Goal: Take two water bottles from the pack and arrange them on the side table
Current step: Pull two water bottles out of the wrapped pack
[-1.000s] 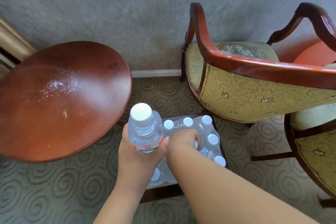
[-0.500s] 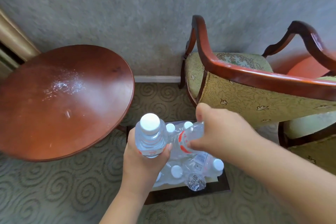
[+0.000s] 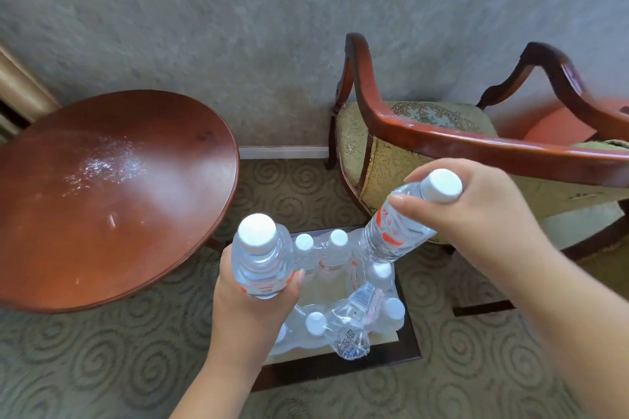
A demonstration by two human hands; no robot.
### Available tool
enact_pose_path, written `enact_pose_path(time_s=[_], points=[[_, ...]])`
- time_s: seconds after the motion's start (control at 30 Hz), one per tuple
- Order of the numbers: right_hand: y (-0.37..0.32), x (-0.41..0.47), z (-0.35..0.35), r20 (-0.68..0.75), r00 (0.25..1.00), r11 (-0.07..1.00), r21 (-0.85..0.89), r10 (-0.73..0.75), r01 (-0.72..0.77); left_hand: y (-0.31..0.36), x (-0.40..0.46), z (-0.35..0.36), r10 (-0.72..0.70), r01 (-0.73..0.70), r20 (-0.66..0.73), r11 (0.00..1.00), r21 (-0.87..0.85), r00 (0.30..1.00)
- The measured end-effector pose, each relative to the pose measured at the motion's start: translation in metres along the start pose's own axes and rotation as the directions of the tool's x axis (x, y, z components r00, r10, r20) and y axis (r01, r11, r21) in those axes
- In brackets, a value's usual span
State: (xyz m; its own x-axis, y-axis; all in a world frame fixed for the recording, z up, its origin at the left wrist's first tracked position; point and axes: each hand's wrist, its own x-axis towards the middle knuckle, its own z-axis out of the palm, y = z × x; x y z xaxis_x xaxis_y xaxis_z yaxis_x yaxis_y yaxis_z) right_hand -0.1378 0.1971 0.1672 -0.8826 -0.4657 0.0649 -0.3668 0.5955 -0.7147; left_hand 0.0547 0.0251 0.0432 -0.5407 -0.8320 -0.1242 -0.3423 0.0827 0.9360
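Observation:
My left hand [image 3: 253, 313] grips a clear water bottle [image 3: 260, 258] with a white cap, held upright above the left side of the pack. My right hand [image 3: 476, 214] holds a second water bottle [image 3: 396, 231] by its neck and shoulder; it tilts, cap up to the right, base still low over the pack. The plastic-wrapped pack [image 3: 343, 299] of several white-capped bottles sits on a low dark tray, with one bottle lying on its side inside. The round wooden side table [image 3: 102, 194] stands to the left, apart from both hands.
An upholstered armchair [image 3: 425, 146] with a curved wooden frame stands close on the right, just behind my right hand. The dark tray [image 3: 401, 354] rests on patterned carpet. A grey wall runs behind, and a curtain edge [image 3: 20, 92] shows at far left.
My right hand has pulled the second bottle up and to the right out of the pack, and its cap now shows. My left hand with its bottle has stayed nearly still.

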Motion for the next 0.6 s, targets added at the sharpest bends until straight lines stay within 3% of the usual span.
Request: enact_pose_path(time_s=[0.07, 0.13, 0.2, 0.27, 0.37, 0.5, 0.6], points=[[0.019, -0.007, 0.015, -0.021, 0.999, 0.942, 0.335, 0.03, -0.021, -0.002, 0.0, 0.0, 0.018, -0.018, 0.002, 0.999, 0.032, 1.0], [0.031, -0.008, 0.03, 0.012, 0.998, 0.798, 0.601, 0.057, -0.053, -0.006, 0.001, 0.0, 0.026, -0.027, 0.01, 0.999, 0.047, 1.0], [0.038, -0.004, 0.04, 0.01, 0.999, 0.706, 0.707, 0.04, -0.035, -0.008, 0.002, -0.001, 0.021, -0.022, 0.021, 0.999, 0.034, 1.0], [0.044, -0.001, 0.044, 0.032, 0.999, 0.712, 0.703, -0.035, 0.002, -0.01, 0.004, -0.002, 0.012, -0.012, 0.016, 1.0, 0.006, 1.0], [0.053, -0.002, 0.048, 0.197, 0.972, 0.764, 0.645, -0.13, -0.029, -0.013, 0.005, -0.004, 0.014, -0.015, 0.019, 0.999, 0.034, 1.0], [0.064, -0.007, 0.057, 0.332, 0.933, 0.871, 0.489, -0.138, -0.045, -0.015, 0.006, -0.005, 0.027, -0.028, 0.03, 0.998, 0.064, 0.999], [0.067, -0.005, 0.067, 0.357, 0.925, 0.856, 0.51, -0.129, -0.078, -0.014, 0.005, -0.005, 0.035, -0.036, 0.04, 0.999, 0.031, 0.999]])
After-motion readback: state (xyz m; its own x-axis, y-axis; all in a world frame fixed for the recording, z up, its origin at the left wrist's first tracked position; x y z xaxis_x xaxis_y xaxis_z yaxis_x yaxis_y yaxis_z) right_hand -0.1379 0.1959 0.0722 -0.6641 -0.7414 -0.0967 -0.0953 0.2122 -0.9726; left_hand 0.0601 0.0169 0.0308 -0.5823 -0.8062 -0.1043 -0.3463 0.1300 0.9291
